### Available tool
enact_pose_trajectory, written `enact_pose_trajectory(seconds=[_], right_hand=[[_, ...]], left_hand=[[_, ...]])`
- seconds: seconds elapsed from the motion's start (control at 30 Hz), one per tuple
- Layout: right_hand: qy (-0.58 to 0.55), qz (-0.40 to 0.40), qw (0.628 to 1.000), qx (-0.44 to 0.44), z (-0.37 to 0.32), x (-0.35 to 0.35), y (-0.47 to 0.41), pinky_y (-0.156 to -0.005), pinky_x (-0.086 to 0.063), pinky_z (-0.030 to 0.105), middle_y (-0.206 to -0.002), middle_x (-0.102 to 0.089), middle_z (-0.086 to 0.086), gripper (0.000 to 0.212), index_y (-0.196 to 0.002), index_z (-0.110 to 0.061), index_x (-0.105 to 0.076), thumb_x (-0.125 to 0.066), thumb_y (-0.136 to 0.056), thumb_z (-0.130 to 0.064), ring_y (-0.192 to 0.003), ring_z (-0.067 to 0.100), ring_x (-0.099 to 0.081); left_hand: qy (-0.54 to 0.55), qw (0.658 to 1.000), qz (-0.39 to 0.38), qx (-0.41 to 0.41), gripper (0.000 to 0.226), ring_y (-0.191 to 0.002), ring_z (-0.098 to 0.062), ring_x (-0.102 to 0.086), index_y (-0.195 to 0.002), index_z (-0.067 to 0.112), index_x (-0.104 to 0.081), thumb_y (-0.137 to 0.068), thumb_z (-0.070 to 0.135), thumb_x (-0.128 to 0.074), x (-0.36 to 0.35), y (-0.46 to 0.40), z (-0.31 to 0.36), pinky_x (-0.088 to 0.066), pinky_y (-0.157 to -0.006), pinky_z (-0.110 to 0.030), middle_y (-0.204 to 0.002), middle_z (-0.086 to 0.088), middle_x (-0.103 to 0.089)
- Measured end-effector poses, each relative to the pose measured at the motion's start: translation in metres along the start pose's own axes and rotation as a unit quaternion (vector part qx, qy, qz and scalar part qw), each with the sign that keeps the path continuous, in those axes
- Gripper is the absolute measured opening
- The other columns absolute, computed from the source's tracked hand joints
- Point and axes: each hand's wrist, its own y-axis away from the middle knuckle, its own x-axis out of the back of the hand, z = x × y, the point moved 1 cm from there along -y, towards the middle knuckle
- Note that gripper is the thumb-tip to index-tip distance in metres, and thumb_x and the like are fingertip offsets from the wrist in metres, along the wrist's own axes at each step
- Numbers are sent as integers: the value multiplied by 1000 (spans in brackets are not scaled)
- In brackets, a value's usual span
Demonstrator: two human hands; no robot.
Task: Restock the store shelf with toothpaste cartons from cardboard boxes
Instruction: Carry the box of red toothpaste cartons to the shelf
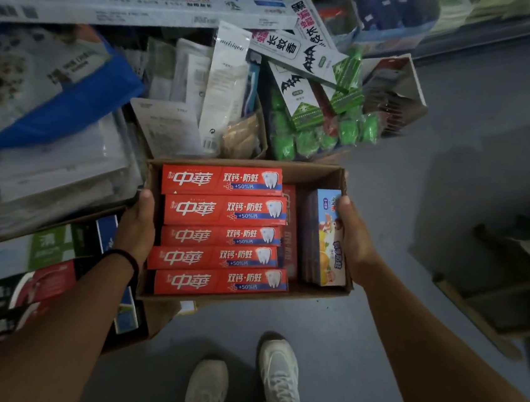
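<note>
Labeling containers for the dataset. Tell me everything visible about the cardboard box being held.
The cardboard box is a shallow, open-topped tray of plain brown corrugated card, held roughly level above the grey floor. The left hand grips its left wall, the right hand its right wall, thumbs over the rim. Inside, five red toothpaste cartons lie flat in a column, more red cartons partly hidden beneath; a colourful children's toothpaste carton lies along the right side.

Grey floor (373, 343) carries two white shoes (277, 382) and stocked boxes (153, 316).
</note>
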Motion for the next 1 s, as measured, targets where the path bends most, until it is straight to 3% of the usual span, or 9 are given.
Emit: enact_pose_trajectory(seconds=[0.13,0.3,0.4,0.53,0.7,0.8,0.93,1.0], right_hand=[[-14,16,1000,12,-7,11,17,-79,-59,45,-107,-68,23,71,-125,-4,-53,-49,-86,-64,-85,32,-70],[-35,51,998,-6,-34,42,73,-67,-58,36,-98,-71,16,75,-125,-5,-54,-47,-85,-68,-77,25,-71],[-67,80,995,-3,-65,61,127,-58,-57,29,-86,-72,8,63,-122,-5,-56,-41,-93,-59,-68,19,-70],[-123,102,987,4,-113,84,215,-58,-57,32,-90,-72,11,63,-124,-4,-55,-42,-93,-58,-69,21,-70],[-178,159,971,10,-167,122,332,-67,-57,38,-102,-71,19,72,-122,-6,-59,-48,-86,-67,-77,28,-71],[-219,199,955,13,-185,149,410,-56,-57,32,-84,-73,14,62,-107,-7,-66,-45,-91,-63,-64,24,-70],[-284,256,923,35,-185,191,507,-45,-54,28,-66,-71,8,56,-89,-9,-64,-40,-95,-58,-52,19,-68],[-307,285,907,31,-174,212,550,-41,-52,25,-60,-69,8,56,-84,-8,-61,-38,-96,-57,-48,18,-66]], left_hand=[[8,1000,0,-6,56,-104,-28,-59,-116,27,-57,-94,64,-22,-3,15,10,-43,-98,-47,-114,-7,-61],[-38,999,-18,-34,52,-78,-19,-61,-101,28,-55,-95,63,-18,-1,67,69,-44,-80,-34,-90,-3,-64],[-72,995,-39,-66,57,-79,-20,-63,-101,24,-59,-94,64,-19,8,109,123,-47,-80,-35,-92,-4,-66],[-103,984,-77,-122,53,-79,-21,-65,-87,29,-58,-94,63,-18,25,182,197,-47,-78,-35,-82,0,-65],[-146,966,-123,-176,61,-79,-24,-63,-103,19,-59,-94,64,-18,28,277,280,-50,-81,-37,-95,-8,-66],[-194,940,-144,-239,65,-89,-27,-59,-120,12,-56,-97,59,-16,16,341,324,-42,-81,-34,-98,-6,-58],[-234,902,-187,-309,62,-75,-18,-52,-118,9,-56,-99,54,-16,-18,430,361,-38,-74,-31,-85,-2,-58],[-260,883,-211,-330,61,-77,-18,-49,-119,9,-54,-100,52,-16,-40,475,368,-36,-75,-31,-92,-6,-59]])
